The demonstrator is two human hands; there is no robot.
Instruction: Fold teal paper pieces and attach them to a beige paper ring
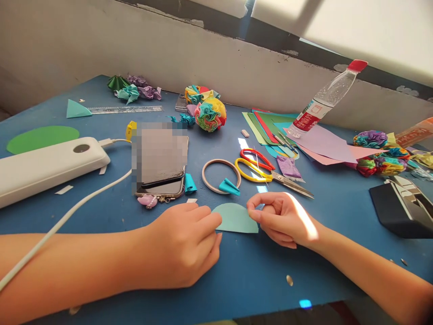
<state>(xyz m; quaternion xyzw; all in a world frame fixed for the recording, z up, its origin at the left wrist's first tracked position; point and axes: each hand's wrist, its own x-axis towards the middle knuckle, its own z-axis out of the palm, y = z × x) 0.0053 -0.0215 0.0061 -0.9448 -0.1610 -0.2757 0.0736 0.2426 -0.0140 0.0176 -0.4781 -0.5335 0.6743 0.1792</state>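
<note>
A light teal paper half-circle [236, 218] is held between my hands above the blue table, its curved edge facing away from me. My left hand [189, 241] grips its left end, with the fingers curled and the thumb mostly hidden. On the other side, my right hand [280, 216] pinches the right part of the paper between thumb and index finger. Just beyond lie a roll of tape [204, 174] with a rolled teal paper piece [230, 187] against it, and scissors [257, 170] with red and yellow handles.
A white power bank [50, 167] and its cable lie left, the cable crossing near my left forearm. Phones [165, 187], folded-paper balls [210, 115], coloured sheets [328, 140] and a tilted water bottle [314, 108] stand farther back. A black tape dispenser [392, 212] sits at right.
</note>
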